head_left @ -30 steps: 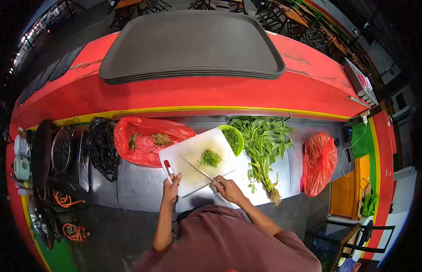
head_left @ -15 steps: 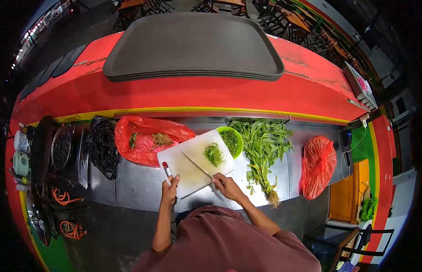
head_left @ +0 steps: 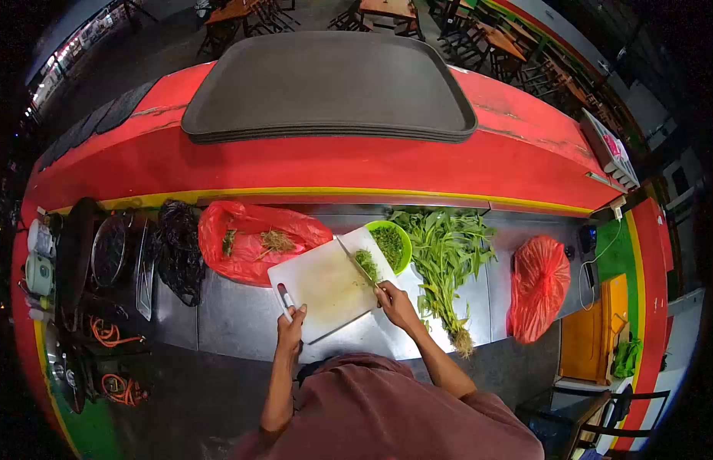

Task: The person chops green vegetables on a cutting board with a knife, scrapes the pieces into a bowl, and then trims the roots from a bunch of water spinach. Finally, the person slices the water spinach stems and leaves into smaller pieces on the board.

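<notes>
My left hand (head_left: 290,326) is closed around the handle edge of a white cutting board (head_left: 318,280), at its near left corner. In my right hand (head_left: 395,303) is a knife (head_left: 355,261), its blade lying along the left side of a small pile of chopped greens (head_left: 366,263). The pile sits at the board's far right edge, close to a lime-green bowl (head_left: 407,249) that holds more chopped greens (head_left: 388,241). Right of the bowl lies a bunch of leafy greens (head_left: 448,253) with roots (head_left: 463,343) toward me.
An open red plastic bag (head_left: 234,264) with root trimmings (head_left: 276,241) lies behind the board on the steel counter (head_left: 234,322). A black bag (head_left: 180,253) is farther left, and a tied red bag (head_left: 539,287) stands right. Stacked trays (head_left: 329,84) rest on the red ledge (head_left: 525,169).
The knife has swung round and moved right, from the middle of the board to the chopped pile. The pile now sits nearer the bowl-side edge. My left hand still grips the board.
</notes>
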### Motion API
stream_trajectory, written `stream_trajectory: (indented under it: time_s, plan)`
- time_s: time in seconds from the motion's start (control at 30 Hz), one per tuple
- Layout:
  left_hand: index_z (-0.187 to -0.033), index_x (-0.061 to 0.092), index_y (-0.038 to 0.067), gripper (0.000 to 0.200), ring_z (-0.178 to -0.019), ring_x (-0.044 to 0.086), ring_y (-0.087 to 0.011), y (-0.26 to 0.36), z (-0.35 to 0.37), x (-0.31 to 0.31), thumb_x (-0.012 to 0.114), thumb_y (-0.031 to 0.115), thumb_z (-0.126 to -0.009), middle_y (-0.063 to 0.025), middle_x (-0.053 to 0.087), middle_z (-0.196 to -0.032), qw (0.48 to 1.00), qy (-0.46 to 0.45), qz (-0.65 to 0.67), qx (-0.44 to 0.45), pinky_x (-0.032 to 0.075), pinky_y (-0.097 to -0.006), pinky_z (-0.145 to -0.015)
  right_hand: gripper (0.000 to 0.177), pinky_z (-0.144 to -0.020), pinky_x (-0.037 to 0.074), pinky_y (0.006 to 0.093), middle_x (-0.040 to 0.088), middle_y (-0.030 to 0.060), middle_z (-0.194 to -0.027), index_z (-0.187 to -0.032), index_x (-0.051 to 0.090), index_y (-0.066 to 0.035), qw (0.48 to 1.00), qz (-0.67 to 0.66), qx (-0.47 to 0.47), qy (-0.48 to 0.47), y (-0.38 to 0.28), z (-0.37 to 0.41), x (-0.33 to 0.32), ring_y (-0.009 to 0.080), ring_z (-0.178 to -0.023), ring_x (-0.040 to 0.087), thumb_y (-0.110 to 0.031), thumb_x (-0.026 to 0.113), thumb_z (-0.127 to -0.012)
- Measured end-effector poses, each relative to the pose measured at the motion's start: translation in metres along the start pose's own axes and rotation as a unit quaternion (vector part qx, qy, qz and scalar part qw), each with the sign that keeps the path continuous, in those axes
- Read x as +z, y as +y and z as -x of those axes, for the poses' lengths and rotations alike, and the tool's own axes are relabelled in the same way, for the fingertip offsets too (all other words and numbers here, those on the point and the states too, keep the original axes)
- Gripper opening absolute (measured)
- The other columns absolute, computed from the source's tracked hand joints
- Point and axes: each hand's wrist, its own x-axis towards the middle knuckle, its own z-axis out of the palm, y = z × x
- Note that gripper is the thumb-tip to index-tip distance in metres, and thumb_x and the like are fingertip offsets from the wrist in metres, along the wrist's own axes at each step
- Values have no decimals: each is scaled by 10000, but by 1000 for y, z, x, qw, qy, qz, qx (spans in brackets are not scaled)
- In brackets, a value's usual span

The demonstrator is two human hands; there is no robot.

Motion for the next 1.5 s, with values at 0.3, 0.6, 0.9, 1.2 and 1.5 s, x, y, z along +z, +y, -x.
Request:
stream_trajectory:
  time_s: [0.3,0.6,0.9,1.2,1.5]
  plan:
    - [-785,542,124,244,-643,382,-36,-15,-12,3,673,186,-980,78,461,-718,997,32,71,8,307,-241,-570,310,-692,512,415,667,150,-710,-1088,646,-35,997,8,-32,-65,19,5,2,320,-692,676,-323,545,-1037]
    - [-758,535,126,267,-600,339,-24,-25,-18,5,665,187,-983,99,415,-678,999,12,42,29,263,-241,-539,318,-689,517,408,669,162,-727,-1079,662,-26,1000,-10,-18,0,49,-18,-8,305,-698,679,-324,563,-1026]
    - [-738,503,139,299,-563,307,-18,-19,-19,12,667,195,-982,108,395,-647,999,23,22,26,228,-248,-505,280,-682,517,381,686,128,-721,-1060,668,-43,998,-20,-22,-51,38,-20,-11,242,-662,668,-300,559,-1032]
    - [-757,534,126,268,-574,323,-20,-14,-16,13,664,195,-981,102,410,-654,999,20,24,25,241,-247,-522,314,-666,507,371,680,163,-750,-1049,679,-7,999,-8,12,48,59,-47,-25,246,-679,657,-310,604,-1009]
    - [-741,526,130,294,-587,309,-31,-11,-14,12,678,218,-976,102,379,-655,999,22,14,21,234,-260,-532,353,-678,510,327,677,83,-713,-1024,683,-18,997,-46,-11,-62,41,-37,-12,160,-679,645,-353,572,-1026]
